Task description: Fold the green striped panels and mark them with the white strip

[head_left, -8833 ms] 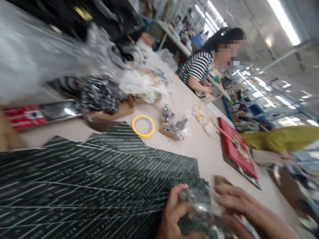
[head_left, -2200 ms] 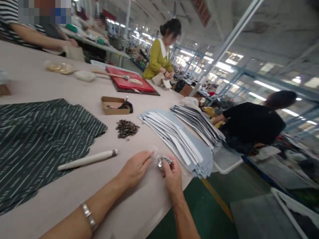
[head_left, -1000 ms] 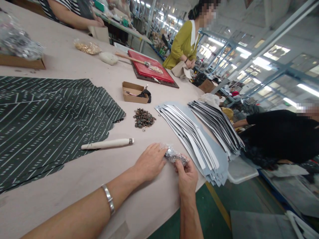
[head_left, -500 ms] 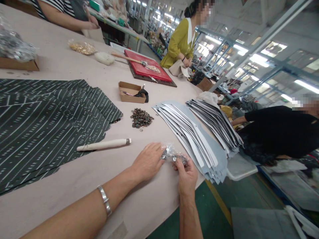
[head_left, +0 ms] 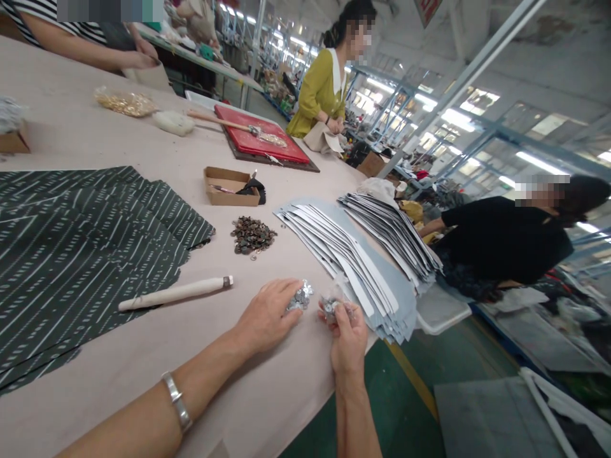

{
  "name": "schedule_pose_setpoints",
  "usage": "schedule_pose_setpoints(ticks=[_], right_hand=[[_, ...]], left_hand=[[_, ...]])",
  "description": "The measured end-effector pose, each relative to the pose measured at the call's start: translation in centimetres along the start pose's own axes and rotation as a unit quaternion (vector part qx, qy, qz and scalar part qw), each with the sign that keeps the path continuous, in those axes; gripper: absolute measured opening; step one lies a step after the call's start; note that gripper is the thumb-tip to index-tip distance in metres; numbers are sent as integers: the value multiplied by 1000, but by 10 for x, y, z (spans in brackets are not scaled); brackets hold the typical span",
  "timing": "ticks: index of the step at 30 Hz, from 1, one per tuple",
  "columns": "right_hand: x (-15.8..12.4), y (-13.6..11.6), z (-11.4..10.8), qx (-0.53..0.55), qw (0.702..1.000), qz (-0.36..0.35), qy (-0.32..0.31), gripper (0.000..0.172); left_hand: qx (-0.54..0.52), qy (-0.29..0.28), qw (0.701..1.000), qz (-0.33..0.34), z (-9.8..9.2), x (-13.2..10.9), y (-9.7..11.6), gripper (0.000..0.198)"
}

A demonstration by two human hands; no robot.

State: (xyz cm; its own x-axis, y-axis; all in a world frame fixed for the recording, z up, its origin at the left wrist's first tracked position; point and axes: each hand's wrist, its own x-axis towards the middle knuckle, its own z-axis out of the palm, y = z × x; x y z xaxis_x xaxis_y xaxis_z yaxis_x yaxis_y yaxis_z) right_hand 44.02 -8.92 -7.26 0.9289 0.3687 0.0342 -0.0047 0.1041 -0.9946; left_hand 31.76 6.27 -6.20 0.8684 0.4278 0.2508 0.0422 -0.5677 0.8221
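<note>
Half a second earlier your two hands met over one clear bag [head_left: 334,300]; by this moment a gap had opened between them, and a heap of silver pieces [head_left: 301,296] showed against your left hand [head_left: 267,315]. That hand was curved, its fingers touching the heap; whether it gripped any pieces, you could not tell from this view. Your right hand [head_left: 348,331] pinched the bag, which had more silver pieces inside, between thumb and fingers just beside the heap, near the edge of the table [head_left: 119,356]. Your view had also swung a little, so everything on the table sat further left.

By count, you had one bracelet [head_left: 176,402] on your left wrist, one pile of dark pieces [head_left: 252,236] beyond the hands, and one pale stick [head_left: 176,294] with an end on the striped dark sheets [head_left: 81,254]. One cardboard tray [head_left: 229,197] stood behind the pile. Two fanned stacks of strips [head_left: 344,254] lay to your right. Further off were one red slab [head_left: 255,147] and one bag of gold pieces [head_left: 124,102]. Three co-workers [head_left: 315,89] were near the table. The small pieces were too many to count.
</note>
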Motion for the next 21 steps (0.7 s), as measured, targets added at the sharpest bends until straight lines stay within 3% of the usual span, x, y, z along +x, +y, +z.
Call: schedule_pose_setpoints(ticks=[6,11,16,21], right_hand=[[-8,-5,0,-34,999,-15,-19,35],[-11,3,17,3,1000,6,-26,42],[-10,7,34,-14,998,-9,-64,46],[-5,0,32,-101,992,-38,-62,51]], left_hand=[[-94,10,996,-1,-4,-1,2,39],[-178,20,984,-6,-8,-1,7,27],[-271,58,960,-48,-11,0,9,34],[-318,62,944,-65,-7,3,2,34]])
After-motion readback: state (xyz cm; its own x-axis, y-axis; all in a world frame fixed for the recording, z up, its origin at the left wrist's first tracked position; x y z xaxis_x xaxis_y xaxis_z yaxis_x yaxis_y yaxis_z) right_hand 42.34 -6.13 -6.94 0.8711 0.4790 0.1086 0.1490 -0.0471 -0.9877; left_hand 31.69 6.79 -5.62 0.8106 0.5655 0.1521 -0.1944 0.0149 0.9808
